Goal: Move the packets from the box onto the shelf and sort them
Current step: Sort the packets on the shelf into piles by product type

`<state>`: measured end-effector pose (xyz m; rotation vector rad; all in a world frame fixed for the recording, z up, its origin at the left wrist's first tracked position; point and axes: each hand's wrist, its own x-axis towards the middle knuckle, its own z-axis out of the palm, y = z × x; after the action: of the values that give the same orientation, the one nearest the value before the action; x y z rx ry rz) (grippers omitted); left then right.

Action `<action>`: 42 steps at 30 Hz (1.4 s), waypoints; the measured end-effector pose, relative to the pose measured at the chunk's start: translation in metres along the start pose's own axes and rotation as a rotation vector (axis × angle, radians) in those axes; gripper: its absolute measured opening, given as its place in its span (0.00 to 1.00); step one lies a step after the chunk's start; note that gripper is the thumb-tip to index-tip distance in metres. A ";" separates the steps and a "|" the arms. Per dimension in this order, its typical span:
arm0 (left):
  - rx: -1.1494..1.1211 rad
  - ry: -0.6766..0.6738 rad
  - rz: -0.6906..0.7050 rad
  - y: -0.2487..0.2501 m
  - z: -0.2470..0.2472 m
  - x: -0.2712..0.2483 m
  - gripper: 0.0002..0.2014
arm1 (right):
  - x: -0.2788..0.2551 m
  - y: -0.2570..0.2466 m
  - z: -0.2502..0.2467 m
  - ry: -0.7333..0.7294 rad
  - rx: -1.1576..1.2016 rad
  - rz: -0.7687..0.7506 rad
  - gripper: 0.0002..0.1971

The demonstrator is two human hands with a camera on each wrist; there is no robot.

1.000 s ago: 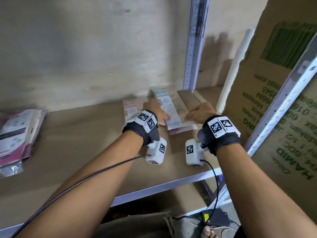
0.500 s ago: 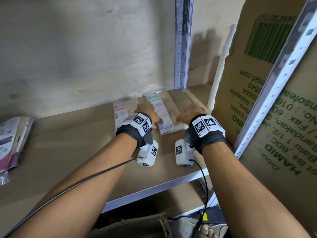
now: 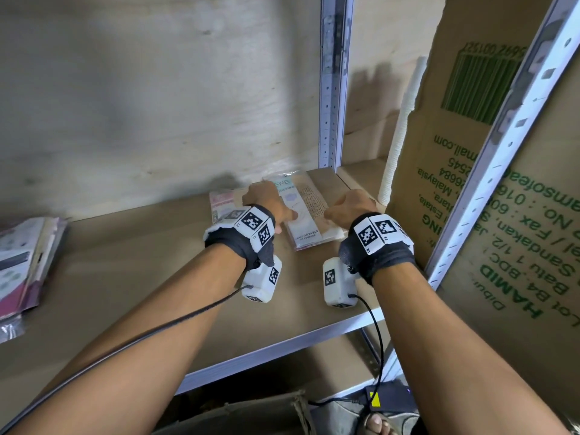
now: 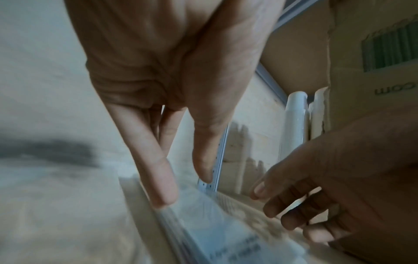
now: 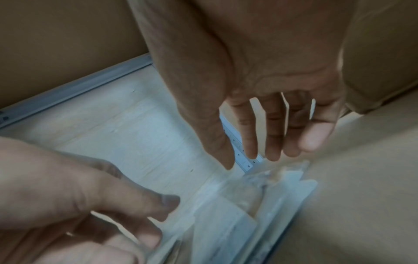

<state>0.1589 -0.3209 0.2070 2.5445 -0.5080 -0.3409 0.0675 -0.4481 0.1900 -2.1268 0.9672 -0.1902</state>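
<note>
Both hands sit at the back right corner of the shelf (image 3: 125, 277), one on each side of a small stack of packets (image 3: 309, 221) lying flat on the board just in front of the grey metal upright (image 3: 332, 89). The left hand (image 3: 266, 202) lies along the stack's left edge; in its wrist view its fingers (image 4: 158, 178) point down, straight and close together, with the tips touching the clear wrapping of the stack. The right hand (image 3: 351, 205) is at the stack's right edge. Seen from its own wrist its fingers (image 5: 273, 135) hang straight and slightly spread just above the far end of the packets — whether they touch the wrapping cannot be told through the blur. Neither hand is wrapped around anything.

The top packet is pale with teal lettering and a dotted beige panel. A pink packet (image 3: 221, 204) lies flat just left of the stack, partly behind the left wrist. Well apart, at the shelf's far left, lies another pile of pink and white packets (image 3: 22, 265).

A printed cardboard sheet (image 3: 470, 167) leans against the shelf's right side, with a white ribbed tube (image 3: 398, 133) standing beside it.
</note>
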 end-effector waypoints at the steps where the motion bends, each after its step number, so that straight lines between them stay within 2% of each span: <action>1: 0.001 0.023 0.012 -0.002 -0.007 -0.001 0.22 | -0.002 -0.003 0.000 0.020 0.015 -0.019 0.14; 5: -0.045 0.160 0.049 -0.030 -0.043 -0.008 0.22 | -0.012 -0.019 0.001 0.068 0.046 -0.126 0.12; 9: -0.234 0.234 0.034 -0.091 -0.076 -0.022 0.07 | -0.027 -0.038 0.019 0.046 0.168 -0.223 0.07; 13: -0.443 0.320 -0.020 -0.167 -0.096 -0.044 0.07 | -0.054 -0.063 0.051 -0.093 0.275 -0.358 0.06; 17: -0.524 0.425 -0.079 -0.238 -0.111 -0.066 0.06 | -0.085 -0.085 0.085 -0.236 0.233 -0.478 0.06; 23: -0.604 0.512 -0.138 -0.317 -0.155 -0.087 0.04 | -0.123 -0.119 0.143 -0.427 0.225 -0.500 0.08; 26: -0.611 0.608 -0.217 -0.355 -0.183 -0.097 0.03 | -0.134 -0.149 0.185 -0.534 0.186 -0.506 0.07; 28: -0.645 0.627 -0.265 -0.377 -0.194 -0.108 0.04 | -0.139 -0.172 0.217 -0.602 0.149 -0.501 0.06; 32: -0.700 0.624 -0.317 -0.402 -0.205 -0.124 0.04 | -0.152 -0.217 0.277 -0.701 0.151 -0.377 0.01; 34: -0.729 0.629 -0.326 -0.408 -0.210 -0.129 0.04 | -0.158 -0.235 0.303 -0.704 0.160 -0.359 0.08; 36: -0.746 0.633 -0.342 -0.412 -0.212 -0.132 0.04 | -0.164 -0.247 0.325 -0.684 0.080 -0.411 0.14; 39: -0.751 0.618 -0.365 -0.414 -0.214 -0.135 0.04 | -0.170 -0.254 0.345 -0.655 0.064 -0.455 0.15; 42: -0.809 0.610 -0.363 -0.413 -0.215 -0.134 0.04 | -0.167 -0.252 0.350 -0.643 0.001 -0.453 0.22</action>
<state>0.2289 0.1579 0.1840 1.7847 0.2884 0.1103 0.2434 -0.0223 0.1561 -2.1632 0.1108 0.2636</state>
